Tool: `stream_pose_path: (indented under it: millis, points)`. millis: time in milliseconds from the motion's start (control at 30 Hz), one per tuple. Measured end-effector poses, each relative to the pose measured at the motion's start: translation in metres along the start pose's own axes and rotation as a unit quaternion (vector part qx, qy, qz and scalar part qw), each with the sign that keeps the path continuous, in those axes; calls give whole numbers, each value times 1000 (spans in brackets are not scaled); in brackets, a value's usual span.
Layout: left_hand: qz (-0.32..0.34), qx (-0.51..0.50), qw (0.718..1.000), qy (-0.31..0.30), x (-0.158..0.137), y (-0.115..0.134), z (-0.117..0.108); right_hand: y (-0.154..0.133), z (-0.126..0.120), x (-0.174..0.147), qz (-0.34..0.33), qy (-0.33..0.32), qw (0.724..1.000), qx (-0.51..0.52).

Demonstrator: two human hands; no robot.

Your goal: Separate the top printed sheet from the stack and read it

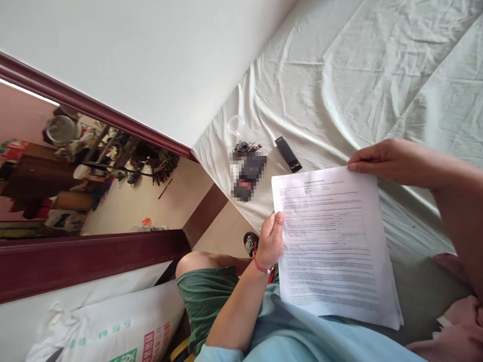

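The left hand, with a thin red band at the wrist, is closed on the left edge of a thin stack of white printed paper sheets, thumb lying on the printed face and fingers curled behind. The right hand pinches the stack's top right corner, fingers flat over the edge. Between the 2 hands the sheets hang in the air above the person's lap, tilted toward the camera, their lower edge just over a pale blue shirt.

The stack looks light and floppy. Held at 1 edge only it would likely droop and fan apart, so the present 2-point hold, side edge and opposite corner, seems the steadiest. The paper would crease easily under a hard pinch, and loose sheets could slide against each other.

Beyond the paper lies a wrinkled pale grey-green bedsheet covering a bed. On it, near the corner of the bed, rest a slim black rectangular remote-like device, a small dark cluster that may be keys, a clear round plastic lid or cup, and a blurred dark item that cannot be made out.

To the left, a dark red wooden doorframe opens on a cluttered room. At bottom left sits a white woven sack with green and red print. A bare knee above green shorts shows below the left hand.
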State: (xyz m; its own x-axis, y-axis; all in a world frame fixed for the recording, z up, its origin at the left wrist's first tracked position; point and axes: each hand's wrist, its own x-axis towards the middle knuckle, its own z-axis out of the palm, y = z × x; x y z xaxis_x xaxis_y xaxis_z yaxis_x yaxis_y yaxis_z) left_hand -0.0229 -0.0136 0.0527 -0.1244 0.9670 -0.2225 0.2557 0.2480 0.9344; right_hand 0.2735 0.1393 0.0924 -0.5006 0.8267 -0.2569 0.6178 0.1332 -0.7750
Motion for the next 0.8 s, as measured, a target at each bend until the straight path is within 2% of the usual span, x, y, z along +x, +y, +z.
stream_pose_path:
  millis: [200,367,467,667,733,800]
  points:
    - [-52,-117,992,-5,7,-3,4,5,6,7,78,33,995,52]
    - [-42,-126,991,14,9,-8,2,17,12,16,127,18,987,99]
    - [-26,-112,993,14,10,-11,-2,18,10,17,133,-4,986,95]
    - [19,15,999,23,13,-9,-8,11,5,13,56,0,997,-46]
    - [44,65,997,27,13,-6,-9,8,10,14,11,39,997,-69]
    - [64,98,993,24,13,-3,-10,4,18,15,-66,104,991,-60]
